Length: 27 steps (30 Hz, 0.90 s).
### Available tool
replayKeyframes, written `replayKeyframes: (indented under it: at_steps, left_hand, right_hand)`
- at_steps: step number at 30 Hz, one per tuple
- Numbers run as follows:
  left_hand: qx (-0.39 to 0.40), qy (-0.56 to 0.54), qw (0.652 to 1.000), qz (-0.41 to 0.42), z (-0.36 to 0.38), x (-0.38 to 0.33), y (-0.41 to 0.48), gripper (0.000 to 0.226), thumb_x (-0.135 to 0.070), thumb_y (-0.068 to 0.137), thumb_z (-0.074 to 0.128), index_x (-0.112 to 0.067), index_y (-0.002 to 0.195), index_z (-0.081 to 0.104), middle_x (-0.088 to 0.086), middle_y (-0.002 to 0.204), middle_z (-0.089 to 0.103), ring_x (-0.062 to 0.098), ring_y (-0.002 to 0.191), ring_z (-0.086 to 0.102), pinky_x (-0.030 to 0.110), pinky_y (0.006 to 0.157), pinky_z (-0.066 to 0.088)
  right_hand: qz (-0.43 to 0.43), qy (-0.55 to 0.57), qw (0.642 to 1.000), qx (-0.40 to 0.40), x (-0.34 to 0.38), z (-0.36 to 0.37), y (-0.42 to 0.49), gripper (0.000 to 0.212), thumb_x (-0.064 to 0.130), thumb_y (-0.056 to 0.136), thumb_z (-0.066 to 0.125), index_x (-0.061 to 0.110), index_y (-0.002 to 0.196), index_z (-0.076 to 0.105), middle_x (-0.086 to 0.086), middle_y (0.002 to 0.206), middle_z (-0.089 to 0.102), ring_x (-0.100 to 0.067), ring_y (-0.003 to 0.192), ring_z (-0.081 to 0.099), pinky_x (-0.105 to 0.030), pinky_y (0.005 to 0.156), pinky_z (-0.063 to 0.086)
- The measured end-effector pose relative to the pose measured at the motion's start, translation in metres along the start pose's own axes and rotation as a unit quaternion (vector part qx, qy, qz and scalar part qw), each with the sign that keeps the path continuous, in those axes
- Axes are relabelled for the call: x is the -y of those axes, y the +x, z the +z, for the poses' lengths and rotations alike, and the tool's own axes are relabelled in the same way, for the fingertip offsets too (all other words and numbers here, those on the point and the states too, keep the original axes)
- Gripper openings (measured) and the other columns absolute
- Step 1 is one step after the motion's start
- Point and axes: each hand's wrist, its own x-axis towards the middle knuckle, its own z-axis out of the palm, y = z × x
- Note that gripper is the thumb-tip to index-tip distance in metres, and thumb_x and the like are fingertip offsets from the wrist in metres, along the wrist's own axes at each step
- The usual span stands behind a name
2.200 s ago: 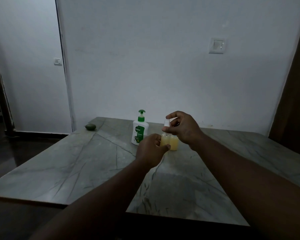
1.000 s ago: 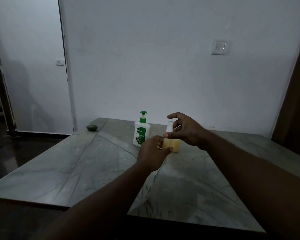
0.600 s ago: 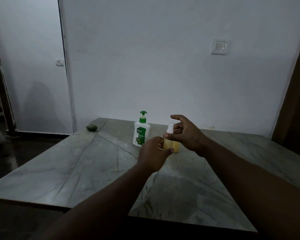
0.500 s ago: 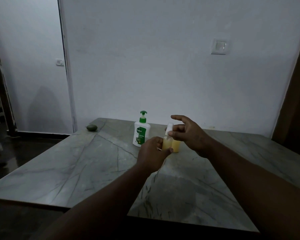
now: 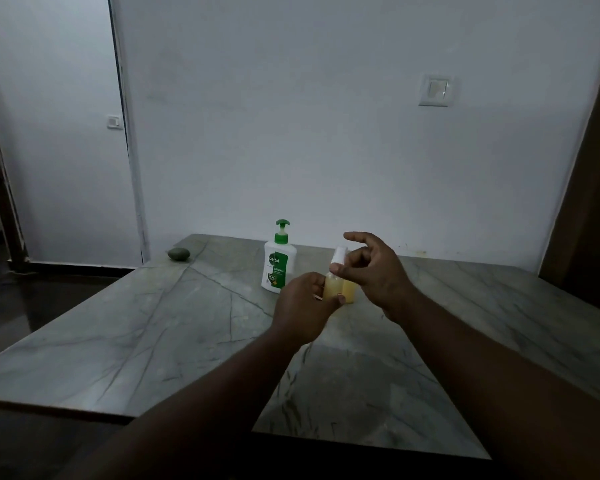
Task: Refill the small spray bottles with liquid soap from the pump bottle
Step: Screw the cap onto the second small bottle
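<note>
Two hands worked at a small spray bottle on a grey veined stone counter (image 5: pixel 153 334).

The smooth, polished counter bore a white plastic pump bottle with a green pump head (image 5: pixel 277 263), standing upright just left of the hands. The left hand (image 5: pixel 303 306) was clenched around a small clear spray bottle of yellow liquid (image 5: pixel 331 289); a second yellow bottle (image 5: pixel 350 292) stood touching it. The right hand (image 5: pixel 373 268) pinched its white cap, index finger raised. A dark green rounded lump (image 5: pixel 178 253) lay far left.

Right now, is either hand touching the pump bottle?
No. The pump bottle stands alone on the table; both hands are on a small spray bottle beside it.
</note>
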Motion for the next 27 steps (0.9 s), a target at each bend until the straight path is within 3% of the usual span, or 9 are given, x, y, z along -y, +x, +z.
replayKeyframes:
  at_steps: [4,6,9,11,14,17,21,24,27]
  left_hand:
    - [0.007,-0.001,1.0,-0.003,0.003,0.0,0.0,0.034,-0.039,0.084,0.084,-0.02,0.108,0.07,-0.008,0.093,0.069,0.007,0.082,0.063,0.026,0.069,0.05]
    - [0.008,0.003,1.0,-0.007,0.003,0.0,0.0,0.033,-0.039,0.084,0.084,-0.02,0.107,0.069,-0.01,0.09,0.068,0.007,0.082,0.063,0.026,0.069,0.049]
    - [0.012,0.003,1.0,-0.001,0.006,0.001,0.0,0.033,-0.039,0.084,0.083,-0.019,0.106,0.071,-0.007,0.092,0.07,0.011,0.082,0.064,0.027,0.069,0.049]
    - [0.007,0.005,1.0,0.004,0.008,0.0,-0.001,0.033,-0.04,0.084,0.083,-0.021,0.108,0.072,-0.007,0.093,0.072,0.009,0.082,0.064,0.026,0.068,0.048]
    - [0.007,0.017,1.0,0.01,0.012,-0.001,-0.002,0.039,-0.041,0.084,0.083,-0.022,0.116,0.071,-0.005,0.101,0.073,0.008,0.085,0.066,0.03,0.073,0.055]
    - [0.011,0.015,1.0,0.009,0.015,-0.003,-0.001,0.042,-0.041,0.084,0.083,-0.022,0.119,0.07,-0.005,0.104,0.073,0.007,0.086,0.066,0.031,0.076,0.057]
    - [0.006,0.006,1.0,0.005,0.015,-0.003,0.001,0.04,-0.042,0.083,0.085,-0.022,0.114,0.071,-0.008,0.096,0.07,0.002,0.079,0.061,0.025,0.066,0.047]
    - [0.002,-0.009,1.0,0.008,0.017,-0.002,0.002,0.03,-0.041,0.082,0.085,-0.025,0.103,0.071,-0.012,0.087,0.069,0.002,0.075,0.062,0.024,0.064,0.046]
    - [0.004,-0.01,1.0,0.01,0.021,-0.002,0.001,0.031,-0.043,0.083,0.084,-0.025,0.105,0.071,-0.011,0.091,0.07,0.002,0.079,0.064,0.026,0.067,0.051]
  right_hand:
    - [0.021,0.026,0.999,0.028,-0.001,-0.002,-0.003,0.055,0.024,0.09,0.078,0.027,0.14,0.055,-0.004,0.121,0.07,-0.015,0.111,0.068,-0.032,0.098,0.056]
    - [0.015,0.048,0.997,0.053,0.0,-0.004,-0.005,0.046,0.013,0.095,0.071,0.025,0.138,0.058,-0.004,0.116,0.077,-0.014,0.11,0.072,-0.03,0.098,0.055]
    - [0.005,0.05,0.998,0.032,-0.001,-0.005,-0.008,0.047,0.007,0.09,0.075,0.022,0.132,0.062,-0.009,0.103,0.079,-0.02,0.101,0.075,-0.033,0.095,0.058]
    - [0.003,0.036,0.999,-0.006,-0.002,-0.005,-0.009,0.05,0.007,0.084,0.081,0.02,0.129,0.063,-0.012,0.094,0.076,-0.025,0.092,0.074,-0.039,0.094,0.059]
    - [-0.005,-0.001,0.999,-0.046,-0.004,-0.002,-0.009,0.052,0.014,0.077,0.089,0.022,0.122,0.064,-0.006,0.078,0.062,-0.017,0.075,0.062,-0.038,0.08,0.059]
    - [0.005,-0.004,0.999,-0.035,-0.005,-0.004,-0.009,0.052,0.024,0.077,0.089,0.024,0.122,0.064,-0.003,0.085,0.059,-0.014,0.079,0.06,-0.04,0.082,0.06]
    - [0.024,0.036,0.999,0.008,-0.006,-0.017,-0.006,0.049,0.019,0.09,0.077,0.026,0.136,0.06,-0.002,0.12,0.07,-0.014,0.108,0.069,-0.041,0.102,0.056]
    - [0.005,0.033,0.999,0.019,-0.005,-0.018,-0.007,0.046,0.009,0.091,0.074,0.024,0.134,0.063,-0.006,0.109,0.077,-0.019,0.105,0.073,-0.039,0.101,0.056]
    - [-0.011,0.039,0.999,-0.019,-0.006,-0.013,-0.008,0.043,0.006,0.085,0.08,0.021,0.123,0.068,-0.013,0.101,0.075,-0.026,0.093,0.073,-0.038,0.092,0.062]
